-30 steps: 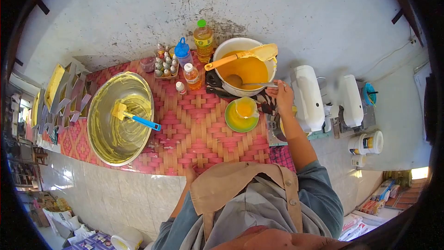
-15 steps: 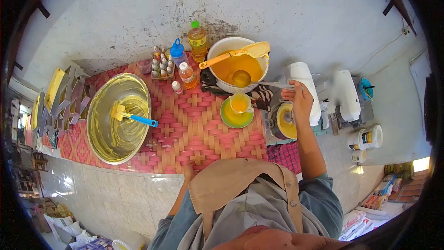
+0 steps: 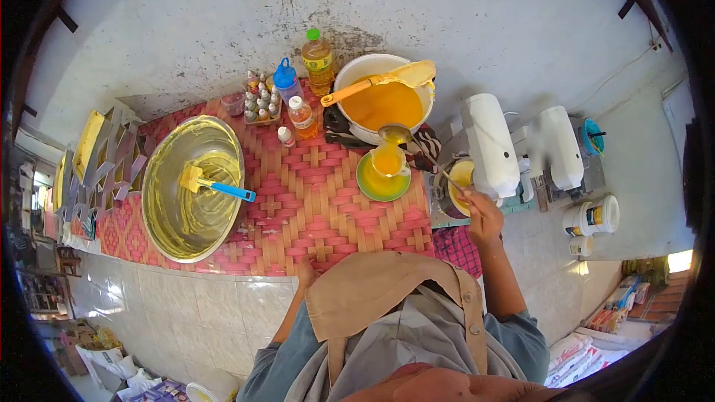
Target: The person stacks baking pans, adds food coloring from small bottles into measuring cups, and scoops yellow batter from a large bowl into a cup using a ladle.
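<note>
My right hand (image 3: 484,216) is closed on the handle end of a long metal ladle (image 3: 395,134). The ladle's bowl is over the near rim of a white tub (image 3: 426,115) of orange liquid, just above a small cup (image 3: 388,159) with yellow-orange content. That cup stands on a green plate (image 3: 381,191). An orange-handled spatula (image 3: 357,91) lies across the tub's top. My left hand (image 3: 306,274) rests at the table's front edge, partly hidden by the apron, its fingers not clear.
On the woven-pattern table, a large metal bowl (image 3: 192,231) holds a blue-handled spatula (image 3: 227,190). Small bottles (image 3: 261,108) and an oil bottle (image 3: 318,63) stand near the wall. White mixers (image 3: 491,149) are at the right, metal moulds (image 3: 112,156) at the left.
The ladle has come out of the orange liquid to the tub's near rim, above the cup. My right hand has moved right and toward my body. The left hand has hardly moved.
</note>
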Available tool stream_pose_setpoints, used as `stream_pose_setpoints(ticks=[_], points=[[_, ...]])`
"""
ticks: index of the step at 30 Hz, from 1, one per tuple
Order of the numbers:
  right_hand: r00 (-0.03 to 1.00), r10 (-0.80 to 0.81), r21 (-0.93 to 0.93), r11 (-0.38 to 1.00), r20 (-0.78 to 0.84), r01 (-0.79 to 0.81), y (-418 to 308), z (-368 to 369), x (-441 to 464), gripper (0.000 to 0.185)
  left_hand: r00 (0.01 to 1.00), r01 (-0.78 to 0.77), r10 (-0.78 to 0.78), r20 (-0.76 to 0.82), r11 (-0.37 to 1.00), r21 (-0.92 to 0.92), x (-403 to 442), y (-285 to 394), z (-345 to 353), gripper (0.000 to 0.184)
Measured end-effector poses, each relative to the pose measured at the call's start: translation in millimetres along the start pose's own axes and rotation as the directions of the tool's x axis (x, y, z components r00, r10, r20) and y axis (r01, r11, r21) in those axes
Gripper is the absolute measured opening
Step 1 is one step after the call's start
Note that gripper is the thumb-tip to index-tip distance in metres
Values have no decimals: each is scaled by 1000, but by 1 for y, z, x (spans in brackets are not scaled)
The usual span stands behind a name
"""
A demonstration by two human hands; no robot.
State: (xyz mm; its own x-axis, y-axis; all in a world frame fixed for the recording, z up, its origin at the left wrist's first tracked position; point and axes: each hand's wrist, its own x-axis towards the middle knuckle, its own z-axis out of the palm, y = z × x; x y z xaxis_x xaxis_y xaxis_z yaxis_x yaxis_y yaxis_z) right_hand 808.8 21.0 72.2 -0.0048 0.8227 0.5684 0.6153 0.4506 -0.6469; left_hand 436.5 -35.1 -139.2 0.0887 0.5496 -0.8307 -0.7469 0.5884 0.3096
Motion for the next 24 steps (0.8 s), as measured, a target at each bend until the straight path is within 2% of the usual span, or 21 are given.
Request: stream_pose_setpoints(ticks=[2, 3, 4, 5, 6, 8, 10, 13, 14, 16, 17, 19, 22, 24], points=[[995, -73, -150, 985, 75, 83, 0, -3, -4, 28, 1000, 0, 0, -7, 1000, -3, 0, 0, 1, 35], [995, -71, -150, 985, 73, 81, 2, 0, -5, 28, 1000, 2, -2, -8, 1000, -1, -1, 0, 1, 34], [966, 244, 133, 964, -84, -231, 7, 6, -5, 29, 1000, 1, -1, -15, 1000, 0, -1, 1, 1, 34], [818, 558, 436, 776, -139, -456, 12, 11, -5, 30, 1000, 2, -2, -17, 1000, 6, -1, 2, 2, 34], [817, 559, 435, 776, -140, -456, 19, 12, -1, 30, 1000, 3, -3, -17, 1000, 6, -1, 2, 2, 34], [566, 819, 709, 456, -97, -538, 40, 13, 14, 36, 1000, 2, -2, -22, 1000, 6, -1, 2, 2, 34], [560, 826, 764, 400, -62, -506, 49, 20, 29, 38, 1000, 0, 0, -23, 1000, 8, -2, 4, 1, 34], [696, 713, 717, 530, -87, -453, 59, 40, 58, 37, 1000, -1, 1, -23, 1000, 7, -2, 3, 1, 33], [697, 712, 719, 528, -85, -452, 69, 49, 66, 37, 1000, 2, -2, -21, 1000, 8, -3, 3, 2, 33], [758, 645, 572, 660, -97, -488, 86, 68, 82, 35, 1000, 5, -5, -6, 1000, 11, -5, 3, 6, 33], [761, 641, 573, 660, -95, -485, 93, 78, 86, 35, 1000, 12, -12, 3, 1000, 12, -7, 3, 8, 33], [821, 553, 341, 806, -142, -483, 103, 98, 92, 32, 1000, 18, -19, 21, 1000, 12, -8, 3, 11, 32], [832, 551, 305, 806, -70, -508, 107, 118, 95, 31, 1000, 18, -18, 22, 1000, 7, -7, 3, 9, 32], [834, 552, 360, 783, -22, -508, 104, 123, 99, 31, 1000, 6, -6, 9, 1000, 0, -5, 4, 5, 32]])
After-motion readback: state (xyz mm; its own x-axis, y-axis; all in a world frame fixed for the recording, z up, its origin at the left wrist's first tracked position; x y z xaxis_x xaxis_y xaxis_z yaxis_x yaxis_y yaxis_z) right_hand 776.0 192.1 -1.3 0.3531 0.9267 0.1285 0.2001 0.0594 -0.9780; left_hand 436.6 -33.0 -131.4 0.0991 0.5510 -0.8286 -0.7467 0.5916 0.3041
